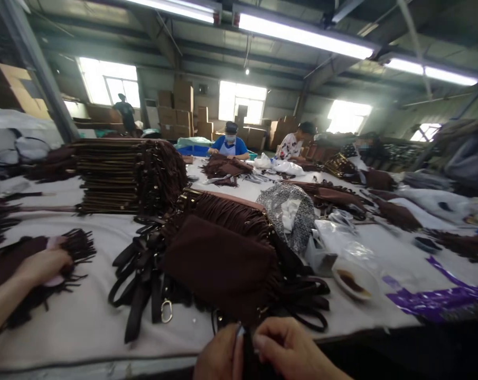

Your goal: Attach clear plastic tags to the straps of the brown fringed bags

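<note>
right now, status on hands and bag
Left hand, right hand close together, grip unclear. Bag just beyond. Another person's hand off to the left.

Brown bags (223,261) bar the way ahead; pale cloth (92,327) gives passage left of them.

From here I can't read a single word, number or brand anywhere in the room. On the surface (88,338), out to the right of the right hand (288,345), a purple wrapper (432,303) carries faint pale marks that may be print, too blurred to spell out; the cartons (176,117) far beyond the left hand (218,352) give me nothing legible.
</note>
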`<state>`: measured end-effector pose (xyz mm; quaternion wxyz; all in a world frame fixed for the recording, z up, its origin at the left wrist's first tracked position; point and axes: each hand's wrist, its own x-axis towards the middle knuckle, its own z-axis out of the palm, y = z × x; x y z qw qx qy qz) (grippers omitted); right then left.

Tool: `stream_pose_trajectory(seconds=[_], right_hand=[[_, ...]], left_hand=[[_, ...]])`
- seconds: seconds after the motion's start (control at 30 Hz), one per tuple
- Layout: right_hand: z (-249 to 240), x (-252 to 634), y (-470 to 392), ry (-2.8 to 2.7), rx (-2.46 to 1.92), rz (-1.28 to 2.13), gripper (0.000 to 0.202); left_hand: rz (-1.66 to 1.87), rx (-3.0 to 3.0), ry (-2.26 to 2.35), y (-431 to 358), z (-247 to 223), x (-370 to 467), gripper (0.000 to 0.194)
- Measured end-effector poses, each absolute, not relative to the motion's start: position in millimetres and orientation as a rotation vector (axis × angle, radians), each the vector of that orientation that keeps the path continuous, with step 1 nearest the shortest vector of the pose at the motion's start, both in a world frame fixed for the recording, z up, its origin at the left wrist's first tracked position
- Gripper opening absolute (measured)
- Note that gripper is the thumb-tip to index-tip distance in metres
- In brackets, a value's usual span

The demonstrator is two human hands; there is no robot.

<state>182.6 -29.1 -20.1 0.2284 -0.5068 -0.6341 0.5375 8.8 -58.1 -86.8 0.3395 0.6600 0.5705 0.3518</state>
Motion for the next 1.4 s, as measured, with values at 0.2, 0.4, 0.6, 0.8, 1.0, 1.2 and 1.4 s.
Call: stream_pose_trajectory(seconds=[0.2,0.4,0.6,0.8,1.0,1.2,1.4], right_hand=[[-28,142,-17,-1.756,-1.603,1.294,0.020],[-33,130,-12,-1.826,-1.821,1.160,0.019],[-35,123,-10,-1.816,-1.919,1.139,0.017],[-36,125,-11,-1.817,-1.915,1.132,0.017],[-36,136,-24,-1.767,-1.742,1.222,0.018],[-57,146,-42,-1.455,-1.691,1.345,0.012],[-89,153,-56,-1.410,-1.615,1.282,0.007]], left_hand=[[0.788,2.144,1.596,-62,-99,-4,0.026],[0.712,2.505,1.758,-63,-108,-5,0.019],[0.961,2.662,1.859,-66,-115,-8,0.022],[0.948,2.740,1.783,-65,-116,-10,0.034],[0.919,2.522,1.734,-65,-113,-7,0.021],[0.733,1.913,1.680,-66,-97,4,0.028],[0.822,1.109,1.429,-66,-89,15,0.029]])
